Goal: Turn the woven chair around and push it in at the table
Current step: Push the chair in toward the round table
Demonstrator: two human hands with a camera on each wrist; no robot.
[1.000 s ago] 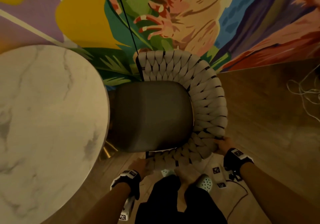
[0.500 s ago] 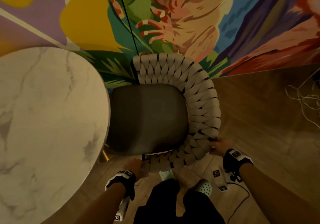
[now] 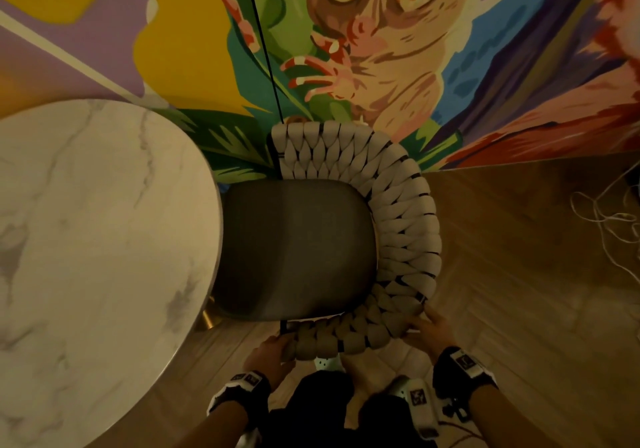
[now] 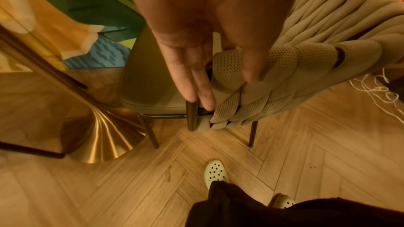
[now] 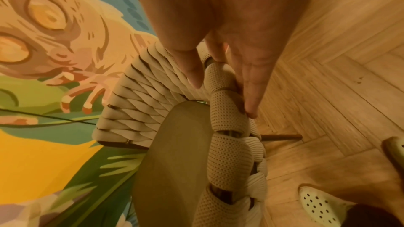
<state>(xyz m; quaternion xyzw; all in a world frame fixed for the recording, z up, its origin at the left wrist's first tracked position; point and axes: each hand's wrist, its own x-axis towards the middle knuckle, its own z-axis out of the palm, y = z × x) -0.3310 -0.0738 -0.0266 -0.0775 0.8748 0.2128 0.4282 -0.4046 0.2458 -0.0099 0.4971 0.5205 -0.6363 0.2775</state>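
Observation:
The woven chair (image 3: 405, 239) stands between the round marble table (image 3: 97, 239) and me. Its grey seat (image 3: 294, 250) faces left, with the front edge at the table's rim. The beige woven back curves round the far, right and near sides. My left hand (image 3: 273, 352) holds the near end of that back; the left wrist view shows the left hand (image 4: 225, 89) with fingers along the dark frame post and thumb on the woven straps (image 4: 306, 58). My right hand (image 3: 431, 326) grips the back's near right curve. In the right wrist view the right hand (image 5: 223, 96) pinches the woven rim (image 5: 140, 103).
A painted mural wall (image 3: 381, 49) rises right behind the chair, and a black cable (image 3: 263, 49) hangs down it. The table's gold pedestal base (image 4: 102, 137) stands close to the chair's legs. Loose white cords (image 3: 606, 219) lie on the herringbone wood floor at right. My feet (image 4: 216, 172) are just behind the chair.
The chair has shifted a little left toward the table, with both hands staying on its back. My view has tilted up, showing more of the mural.

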